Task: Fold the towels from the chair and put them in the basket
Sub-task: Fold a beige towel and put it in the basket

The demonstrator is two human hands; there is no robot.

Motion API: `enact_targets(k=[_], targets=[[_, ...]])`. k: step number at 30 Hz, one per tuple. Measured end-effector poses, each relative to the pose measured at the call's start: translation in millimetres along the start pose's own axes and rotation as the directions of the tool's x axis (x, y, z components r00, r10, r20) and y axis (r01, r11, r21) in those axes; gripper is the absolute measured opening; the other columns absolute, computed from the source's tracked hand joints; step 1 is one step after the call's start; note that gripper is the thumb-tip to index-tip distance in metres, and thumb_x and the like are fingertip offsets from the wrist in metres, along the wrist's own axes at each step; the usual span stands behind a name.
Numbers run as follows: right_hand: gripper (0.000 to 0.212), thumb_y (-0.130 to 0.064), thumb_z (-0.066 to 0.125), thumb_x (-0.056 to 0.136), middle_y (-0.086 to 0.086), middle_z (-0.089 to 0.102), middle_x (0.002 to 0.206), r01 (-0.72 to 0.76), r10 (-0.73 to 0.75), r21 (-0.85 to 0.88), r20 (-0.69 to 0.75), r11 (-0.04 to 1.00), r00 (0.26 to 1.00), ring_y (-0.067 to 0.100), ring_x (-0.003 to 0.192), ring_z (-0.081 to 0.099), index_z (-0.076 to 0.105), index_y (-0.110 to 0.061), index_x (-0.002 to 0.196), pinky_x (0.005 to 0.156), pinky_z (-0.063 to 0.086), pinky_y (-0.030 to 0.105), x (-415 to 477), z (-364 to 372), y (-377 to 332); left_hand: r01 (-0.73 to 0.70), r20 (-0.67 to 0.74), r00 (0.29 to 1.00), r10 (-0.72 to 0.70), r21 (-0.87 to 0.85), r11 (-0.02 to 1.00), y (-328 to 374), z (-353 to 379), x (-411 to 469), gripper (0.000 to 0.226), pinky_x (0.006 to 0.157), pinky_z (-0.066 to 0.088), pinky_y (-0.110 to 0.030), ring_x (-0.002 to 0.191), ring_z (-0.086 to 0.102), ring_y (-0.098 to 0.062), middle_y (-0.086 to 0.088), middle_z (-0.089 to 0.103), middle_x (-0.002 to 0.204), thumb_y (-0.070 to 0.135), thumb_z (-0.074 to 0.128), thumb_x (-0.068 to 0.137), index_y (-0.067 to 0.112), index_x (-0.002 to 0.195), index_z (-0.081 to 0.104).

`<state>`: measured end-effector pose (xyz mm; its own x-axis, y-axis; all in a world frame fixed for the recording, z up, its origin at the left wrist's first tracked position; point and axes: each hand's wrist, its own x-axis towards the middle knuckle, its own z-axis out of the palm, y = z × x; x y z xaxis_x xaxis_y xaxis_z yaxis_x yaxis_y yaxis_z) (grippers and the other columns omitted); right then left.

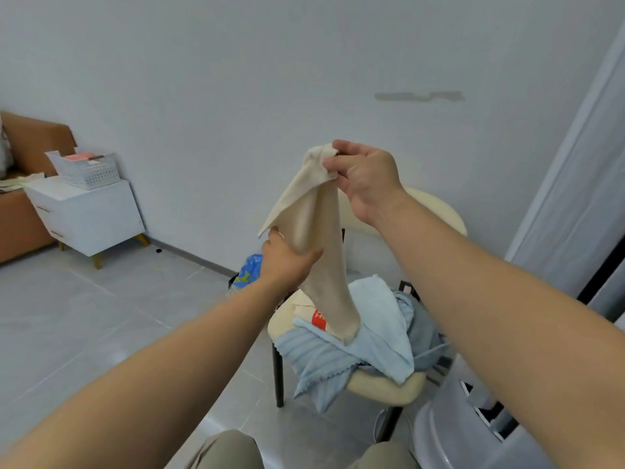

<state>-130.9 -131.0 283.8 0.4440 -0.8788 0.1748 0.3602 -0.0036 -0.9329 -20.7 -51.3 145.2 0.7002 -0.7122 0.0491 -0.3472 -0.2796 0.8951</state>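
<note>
Knees (230, 451) in khaki trousers sit at the bottom edge, right in front of the chair (382, 387), with both bare forearms reaching out over it. Right hand (365, 177) is up high above the chair seat, thumb and fingertips pinched tight on the top corner of a beige towel (314, 211). Left hand (287, 262) is lower, just above the chair's front-left corner, fingers and thumb wrapped round the towel about halfway down. So the towel hangs stretched between the two hands, and its bottom end touches the heap of light blue towels (378, 319) piled on the seat, one of them spilling over the front edge. Something red and white (319, 319) pokes out of that heap; can't tell what it is. Well off to the left of the chair, a white lattice basket (89, 170) sits on a white bedside cabinet (88, 214). Just right of the chair there's a grey plastic tub (446, 431).
</note>
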Motion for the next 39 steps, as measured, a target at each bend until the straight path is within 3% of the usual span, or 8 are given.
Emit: enact_targets(k=[8,14,18,21,26,31,35,39], targets=[[0.043,0.015,0.053,0.077,-0.003,0.058,0.101,0.035,-0.052,-0.242,-0.062,0.970,0.997,0.022,0.114,0.062,0.068,-0.019,0.099,0.093,0.057,0.041,8.6,-9.3,5.8,0.099,0.193,0.979,-0.068,-0.159,0.982,11.6,-37.4,11.0,0.021,0.070,0.063,-0.038,0.089,0.064,-0.028,-0.015,0.065,0.111,0.012,0.056,0.094,0.010,0.112,0.067],[0.060,0.003,0.061,0.075,0.004,0.055,0.127,0.091,-0.081,-0.621,0.044,0.778,0.996,0.018,0.111,0.057,0.056,-0.024,0.129,0.091,0.050,0.029,4.5,-21.7,11.8,-0.150,0.028,0.987,0.156,-0.161,0.976,49.6,-66.8,22.4,0.022,0.075,0.054,-0.041,0.082,0.057,-0.022,-0.001,0.065,0.085,0.015,0.048,0.089,0.018,0.092,0.070],[0.073,-0.020,0.080,0.075,-0.010,0.062,0.104,0.151,0.149,-0.775,0.302,0.614,0.942,0.001,0.094,0.059,0.045,-0.026,0.139,0.080,0.050,0.021,-10.3,-16.7,13.7,-0.315,0.043,0.943,0.330,-0.204,0.927,91.5,-85.3,15.2,0.021,0.074,0.051,-0.034,0.083,0.062,-0.016,-0.003,0.071,0.090,0.017,0.052,0.090,0.022,0.091,0.073],[0.067,-0.041,0.083,0.064,-0.009,0.071,0.111,0.248,0.124,-0.712,0.427,0.657,0.895,0.008,0.105,0.067,0.057,-0.034,0.124,0.093,0.056,0.039,-10.1,-8.5,21.0,-0.381,0.117,0.905,0.409,-0.206,0.901,111.3,-95.1,4.7,0.017,0.075,0.056,-0.034,0.083,0.067,-0.014,-0.001,0.075,0.089,0.020,0.060,0.090,0.023,0.091,0.077],[0.021,-0.014,0.073,0.085,0.000,0.074,0.103,0.181,-0.041,-0.432,0.313,0.884,0.949,0.016,0.100,0.069,0.071,-0.021,0.105,0.083,0.056,0.029,-8.7,6.5,17.4,-0.457,0.156,0.855,0.494,-0.223,0.861,115.6,-111.8,-1.2,0.028,0.085,0.059,-0.031,0.099,0.072,-0.014,-0.001,0.076,0.104,0.017,0.079,0.083,0.022,0.111,0.075],[0.022,-0.011,0.049,0.089,0.011,0.075,0.098,-0.007,0.051,-0.328,0.124,0.945,0.991,0.032,0.097,0.070,0.070,-0.015,0.091,0.087,0.058,0.046,-5.5,21.8,7.9,-0.403,0.173,0.899,0.403,-0.033,0.914,93.7,-122.2,7.3,0.082,0.085,0.059,-0.037,0.098,0.069,-0.024,-0.008,0.069,0.109,0.002,0.085,0.065,0.027,0.137,0.054],[0.019,-0.004,0.045,0.080,0.009,0.062,0.081,0.038,0.015,-0.411,0.125,0.911,0.992,0.026,0.079,0.059,0.061,-0.013,0.080,0.070,0.047,0.038,-8.2,27.3,4.7,-0.240,0.098,0.970,0.223,0.242,0.940,65.6,-120.3,12.4,0.036,0.081,0.056,-0.039,0.092,0.065,-0.025,-0.006,0.070,0.098,0.014,0.079,0.074,0.016,0.109,0.073],[0.006,-0.013,0.056,0.070,0.004,0.050,0.069,-0.042,0.165,-0.556,0.174,0.830,0.971,0.022,0.069,0.049,0.054,-0.016,0.074,0.061,0.036,0.032,-18.3,30.1,-5.0,-0.048,0.096,0.994,0.048,-0.004,0.999,47.2,-126.5,15.1,0.030,0.073,0.056,-0.042,0.083,0.062,-0.027,-0.007,0.067,0.090,0.028,0.066,0.081,0.002,0.096,0.071]])
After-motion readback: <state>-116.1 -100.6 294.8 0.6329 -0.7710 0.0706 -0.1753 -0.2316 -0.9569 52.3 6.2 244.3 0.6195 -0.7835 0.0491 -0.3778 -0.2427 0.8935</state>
